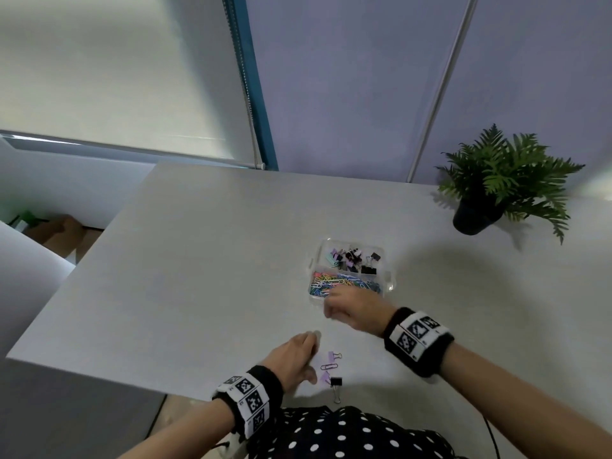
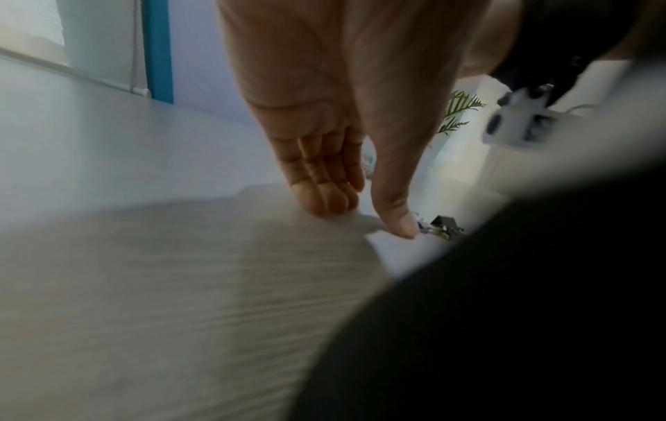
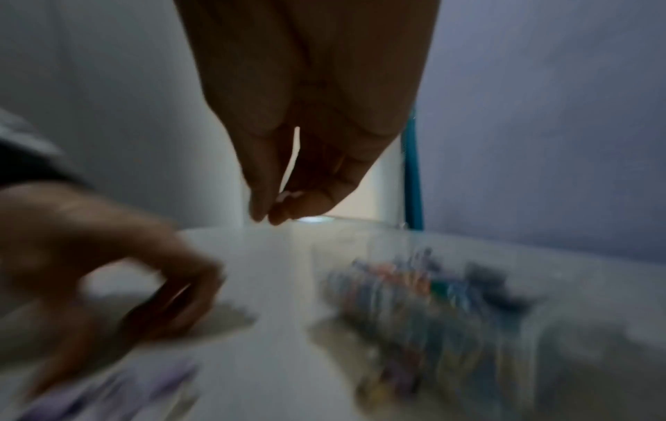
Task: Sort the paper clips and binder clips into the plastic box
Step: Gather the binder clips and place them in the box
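Observation:
The clear plastic box [image 1: 392,277] stands mid-table, with binder clips [image 1: 354,256] in its far compartment and coloured paper clips [image 1: 344,281] in its near one. My right hand [image 1: 344,306] hovers at the box's near edge. Its thumb and fingertips [image 3: 266,218] meet in a pinch, and blur hides whether anything is between them. My left hand [image 1: 294,356] lies flat on the table with straight fingers [image 2: 324,199], its thumb beside the loose clips. These are a purple binder clip [image 1: 332,355], a purple paper clip [image 1: 329,366] and a black binder clip [image 1: 336,381].
A potted fern [image 1: 496,183] stands at the table's back right. The pale table [image 1: 198,260] ends in a left edge that drops to the floor. A wall and a window blind close off the back.

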Demonstrator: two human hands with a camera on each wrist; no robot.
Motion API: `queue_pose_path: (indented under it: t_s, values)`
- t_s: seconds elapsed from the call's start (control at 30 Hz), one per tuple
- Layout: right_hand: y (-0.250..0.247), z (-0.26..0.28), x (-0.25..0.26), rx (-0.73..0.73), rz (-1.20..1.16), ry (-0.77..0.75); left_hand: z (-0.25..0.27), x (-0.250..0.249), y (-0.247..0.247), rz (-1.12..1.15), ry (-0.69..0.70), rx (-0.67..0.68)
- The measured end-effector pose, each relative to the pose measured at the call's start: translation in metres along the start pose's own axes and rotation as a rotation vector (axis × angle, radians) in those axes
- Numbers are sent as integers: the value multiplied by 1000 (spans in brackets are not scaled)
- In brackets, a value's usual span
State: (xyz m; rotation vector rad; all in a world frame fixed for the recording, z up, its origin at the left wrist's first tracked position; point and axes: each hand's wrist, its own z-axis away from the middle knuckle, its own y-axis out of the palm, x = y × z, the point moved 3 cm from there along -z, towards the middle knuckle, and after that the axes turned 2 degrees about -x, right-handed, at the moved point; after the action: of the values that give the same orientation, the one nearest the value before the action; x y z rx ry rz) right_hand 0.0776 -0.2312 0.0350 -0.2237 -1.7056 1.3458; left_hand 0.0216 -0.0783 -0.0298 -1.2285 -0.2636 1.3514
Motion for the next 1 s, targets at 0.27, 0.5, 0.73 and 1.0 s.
queue_pose_path:
  t_s: [0.27,0.5,0.73,1.0]
  values:
    - [70,39,17,155,156,-36,-4,4,6,85,88,-16]
    - [73,55,-1,98,68,-8,-13,-11,6,-39,190,-8]
    - [-18,28,-53,-340,-337,364,-22,-21,11,-176,305,-9]
    - [-41,-11,-102,-350,-139,550,-25,-8,15,-183,234,-22]
